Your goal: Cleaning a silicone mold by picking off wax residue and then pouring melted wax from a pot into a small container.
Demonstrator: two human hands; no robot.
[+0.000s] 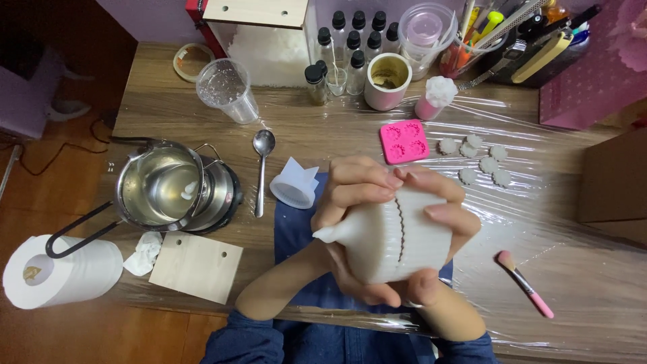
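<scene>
Both our hands clasp a white ribbed mould point(397, 236) above the desk point(566, 229).

Our left hand point(350, 195) wraps its fingers point(367, 180) closed over the mould's top and spouted side, while our right hand point(431, 249) cups it from below and behind, fingers curled tight on the soft wall, so the piece is braced from both sides, perhaps to be squeezed. It hangs over the blue cloth point(293, 232), just before our body. A metal melting pot point(165, 185) sits to the left, with a spoon point(261, 168) beside it; a pink flower mould point(403, 141) and small white cast flowers point(482, 158) lie beyond, well apart from the hands.
</scene>
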